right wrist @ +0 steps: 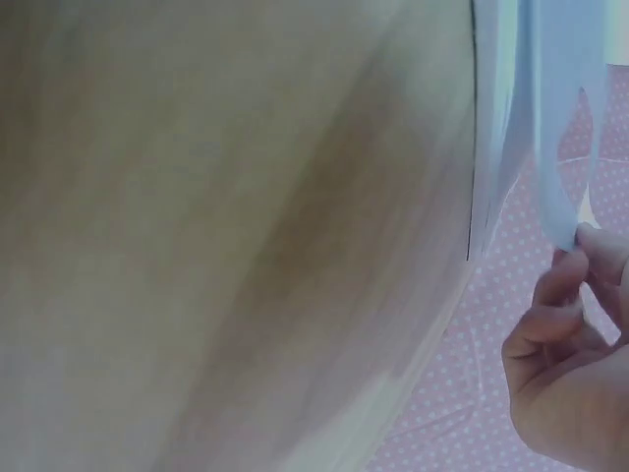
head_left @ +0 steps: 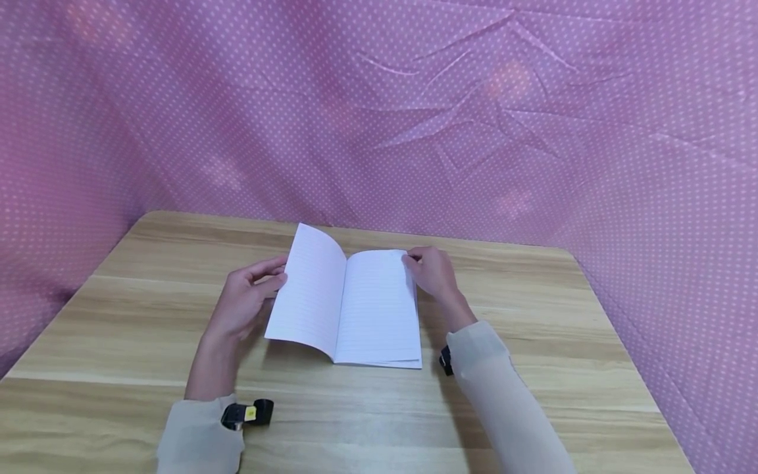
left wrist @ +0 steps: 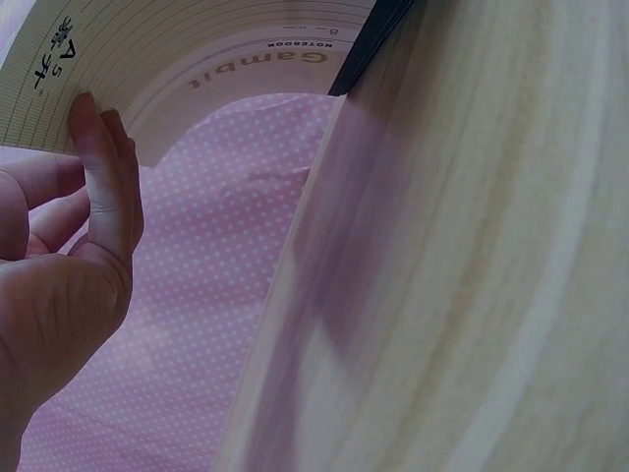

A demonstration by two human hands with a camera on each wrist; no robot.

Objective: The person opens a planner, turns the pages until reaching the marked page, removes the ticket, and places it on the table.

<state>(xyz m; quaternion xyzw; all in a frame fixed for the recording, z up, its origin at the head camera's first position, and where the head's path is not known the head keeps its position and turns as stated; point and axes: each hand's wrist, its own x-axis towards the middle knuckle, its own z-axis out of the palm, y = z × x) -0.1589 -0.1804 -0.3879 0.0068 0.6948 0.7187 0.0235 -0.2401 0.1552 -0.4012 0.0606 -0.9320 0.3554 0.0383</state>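
An open notebook [head_left: 379, 309] with faintly lined white pages lies on the wooden table, its left side lifted and curved. My left hand [head_left: 239, 299] holds that raised side at its outer edge, thumb on the page and fingers behind. In the left wrist view the printed cover [left wrist: 260, 74] shows the words "Gambit" and "NOTEBOOK" behind my left fingers. At the upper right corner, my right hand [head_left: 435, 273] pinches the pages between thumb and fingers. The right wrist view shows a bent page [right wrist: 560, 197] in that pinch, lifted apart from the sheets beneath.
The wood-grain table [head_left: 521, 395] has rounded far corners. Pink dotted cloth [head_left: 379, 118] hangs behind it and along both sides. A black strapped device [head_left: 249, 413] sits on my left wrist, and another dark one [head_left: 447, 361] on my right.
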